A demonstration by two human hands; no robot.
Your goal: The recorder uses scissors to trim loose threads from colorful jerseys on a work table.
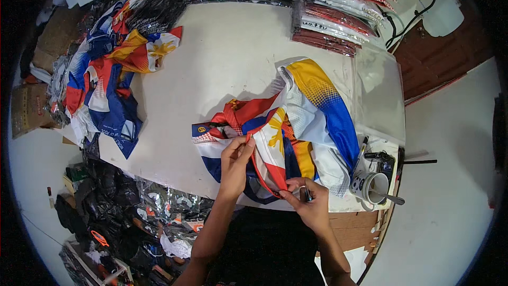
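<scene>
A crumpled jersey in red, white, blue and yellow lies on the white table in front of me. My left hand pinches a red-edged hem of it between thumb and fingers. Lower and to the right, my right hand grips the same red edge near its lower end. A small dark tool, its kind not clear, sits within the fingers of my right hand. Between the two hands the edge runs in a curve. The garment's yellow and blue part stretches to the upper right.
A heap of similar jerseys lies at the table's left. Bagged garments are stacked along the back. By the right edge stand a mug with a spoon and a marker pen. Plastic bags fill the lower left.
</scene>
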